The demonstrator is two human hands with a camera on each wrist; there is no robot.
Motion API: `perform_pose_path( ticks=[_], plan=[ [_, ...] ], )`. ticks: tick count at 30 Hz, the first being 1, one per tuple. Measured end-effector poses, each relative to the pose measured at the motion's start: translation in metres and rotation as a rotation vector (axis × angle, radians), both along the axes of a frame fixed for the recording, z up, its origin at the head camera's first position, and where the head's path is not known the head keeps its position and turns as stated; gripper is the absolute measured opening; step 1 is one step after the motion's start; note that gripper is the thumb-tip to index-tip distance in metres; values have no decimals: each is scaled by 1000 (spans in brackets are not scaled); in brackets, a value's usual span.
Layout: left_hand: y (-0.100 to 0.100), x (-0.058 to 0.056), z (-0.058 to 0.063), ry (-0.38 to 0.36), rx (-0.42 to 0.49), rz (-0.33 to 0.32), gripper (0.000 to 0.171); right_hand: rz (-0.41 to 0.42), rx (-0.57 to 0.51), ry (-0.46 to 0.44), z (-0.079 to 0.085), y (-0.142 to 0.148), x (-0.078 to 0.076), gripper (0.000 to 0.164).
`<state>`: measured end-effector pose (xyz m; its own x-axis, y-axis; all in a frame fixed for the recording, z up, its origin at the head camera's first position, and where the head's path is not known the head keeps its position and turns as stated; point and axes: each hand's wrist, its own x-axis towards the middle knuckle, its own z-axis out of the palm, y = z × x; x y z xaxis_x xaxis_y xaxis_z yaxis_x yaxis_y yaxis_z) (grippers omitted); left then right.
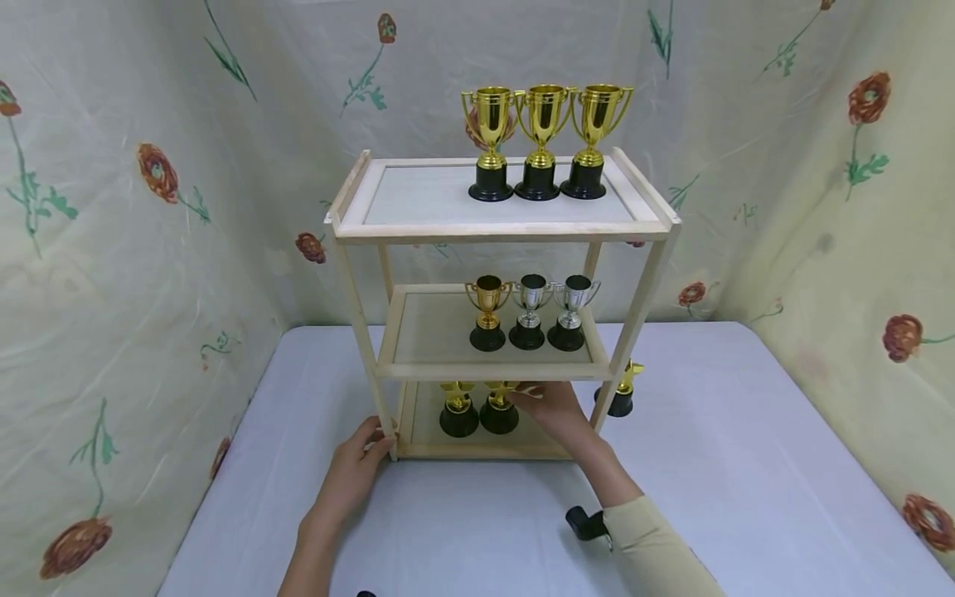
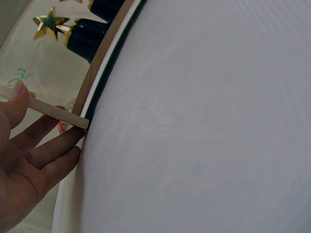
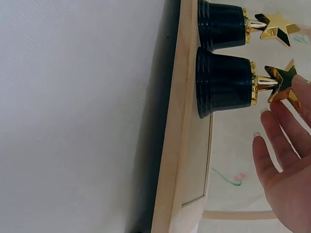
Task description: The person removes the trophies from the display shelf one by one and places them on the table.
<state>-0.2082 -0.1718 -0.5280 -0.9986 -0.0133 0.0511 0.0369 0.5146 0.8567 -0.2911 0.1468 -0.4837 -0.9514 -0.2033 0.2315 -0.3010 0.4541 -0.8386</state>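
Observation:
My right hand (image 1: 555,412) reaches into the bottom shelf of a three-tier wooden rack (image 1: 485,452). In the right wrist view its thumb and forefinger pinch the gold star of a star trophy (image 3: 228,82), whose black base rests upright on the shelf. Just left of it stands a matching star trophy (image 1: 458,416). Down at the rack's front left corner, my left hand (image 1: 353,466) grips the wooden leg (image 2: 60,114), thumb on one side and fingers on the other.
Three large gold cup trophies (image 1: 537,178) stand on the top shelf. The middle shelf holds one small gold cup (image 1: 488,319) and two silver cups (image 1: 528,319). Another star trophy (image 1: 622,400) is on the white table behind the right leg. Floral curtains (image 1: 149,274) surround the table.

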Motion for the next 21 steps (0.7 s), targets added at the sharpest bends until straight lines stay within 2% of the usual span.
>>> perform_pose_path(
  ticks=[9, 15, 18, 21],
  plan=[
    [0, 1, -2, -1, -10, -4, 29, 13, 4, 3, -1, 0, -2, 41],
    [0, 1, -2, 2, -19, -3, 28, 18, -9, 8, -1, 1, -2, 46],
    [0, 1, -1, -1, -19, -2, 29, 20, -18, 15, 3, 0, 1, 48],
    [0, 2, 0, -3, -22, 0, 30, 26, -57, 25, 14, -2, 9, 47]
  ],
)
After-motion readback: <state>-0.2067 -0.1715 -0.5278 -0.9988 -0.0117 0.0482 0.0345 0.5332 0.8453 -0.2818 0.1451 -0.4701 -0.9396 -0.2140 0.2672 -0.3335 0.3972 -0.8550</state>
